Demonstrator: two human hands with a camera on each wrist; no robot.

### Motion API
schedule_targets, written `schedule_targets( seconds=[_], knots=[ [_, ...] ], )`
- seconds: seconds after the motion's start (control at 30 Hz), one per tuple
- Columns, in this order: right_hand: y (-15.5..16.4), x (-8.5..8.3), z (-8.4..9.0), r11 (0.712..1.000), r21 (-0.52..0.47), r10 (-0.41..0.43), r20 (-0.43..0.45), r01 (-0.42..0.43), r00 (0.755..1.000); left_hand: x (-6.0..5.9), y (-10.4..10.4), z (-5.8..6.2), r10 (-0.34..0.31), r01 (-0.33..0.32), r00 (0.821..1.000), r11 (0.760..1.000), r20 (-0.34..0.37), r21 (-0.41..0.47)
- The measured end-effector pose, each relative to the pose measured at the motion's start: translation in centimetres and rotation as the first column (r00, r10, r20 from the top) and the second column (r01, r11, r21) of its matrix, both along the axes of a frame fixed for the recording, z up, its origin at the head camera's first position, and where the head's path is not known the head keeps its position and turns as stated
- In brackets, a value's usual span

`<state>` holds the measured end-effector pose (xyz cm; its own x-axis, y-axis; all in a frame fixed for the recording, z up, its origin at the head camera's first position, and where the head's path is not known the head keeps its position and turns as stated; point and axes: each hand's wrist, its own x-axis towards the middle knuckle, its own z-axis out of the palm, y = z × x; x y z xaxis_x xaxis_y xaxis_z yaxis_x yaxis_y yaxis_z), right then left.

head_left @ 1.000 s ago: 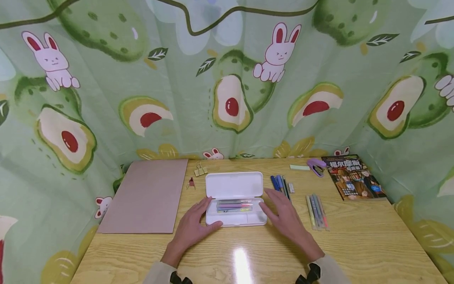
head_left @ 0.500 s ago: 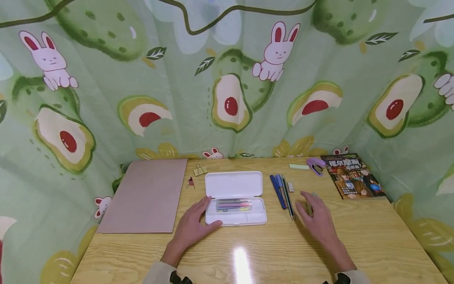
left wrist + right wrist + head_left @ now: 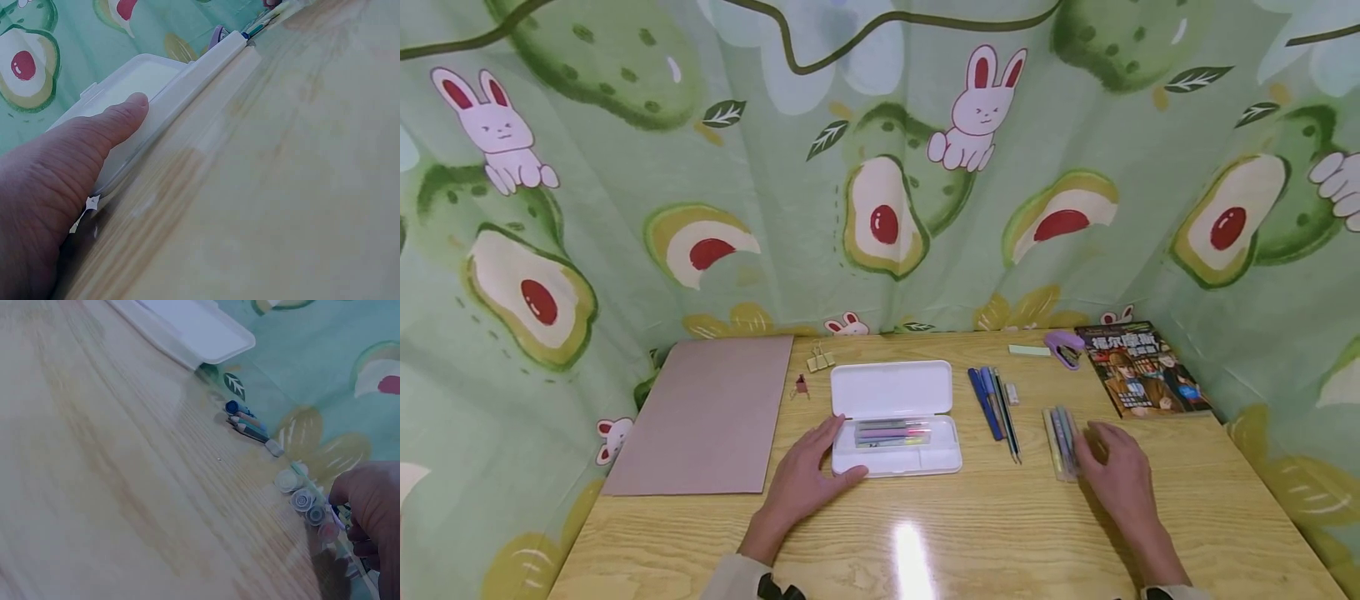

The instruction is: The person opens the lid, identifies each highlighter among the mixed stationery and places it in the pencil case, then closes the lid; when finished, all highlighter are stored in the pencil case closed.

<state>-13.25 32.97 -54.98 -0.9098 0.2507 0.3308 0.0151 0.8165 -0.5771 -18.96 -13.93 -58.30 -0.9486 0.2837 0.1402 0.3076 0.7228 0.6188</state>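
Note:
An open white pencil case point(image 3: 940, 459) lies on the table, its lid tipped back and several slim pens point(image 3: 891, 432) inside. Around its left end, my left hand point(image 3: 805, 481) holds it, with the thumb along the front edge, as the left wrist view also shows. My right hand point(image 3: 1122, 475) is at the right side of a row of pale-barrelled markers point(image 3: 1060, 443), thumb beside them and fingers loosely bent. It partly covers the pinkish marker at that end. In the right wrist view, the ends of the markers point(image 3: 303, 500) face the camera, just beside the hand.
Between case and markers lie blue pens point(image 3: 985, 404), pencils point(image 3: 1007, 417) and a small eraser point(image 3: 1012, 394). Farther back are a purple stapler point(image 3: 1064, 350), a pale green strip point(image 3: 1029, 350) and a magazine point(image 3: 1142, 371). At left lie a mauve board point(image 3: 703, 417) and binder clips point(image 3: 821, 359).
My right hand has left the pencil case's right end and moved right, past the pens, to the far side of the markers. My left hand stays on the case.

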Motion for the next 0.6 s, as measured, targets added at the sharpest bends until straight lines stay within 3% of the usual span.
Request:
schedule_targets(
  seconds=[0.6],
  knots=[
    [1.2, -0.2, -1.4, 0.991, 0.1, -0.083, -0.106, 0.094, 0.991, 0.0, 0.0, -0.1, -0.004, 0.004, 1.0, 1.0, -0.007, -0.002]
  ],
)
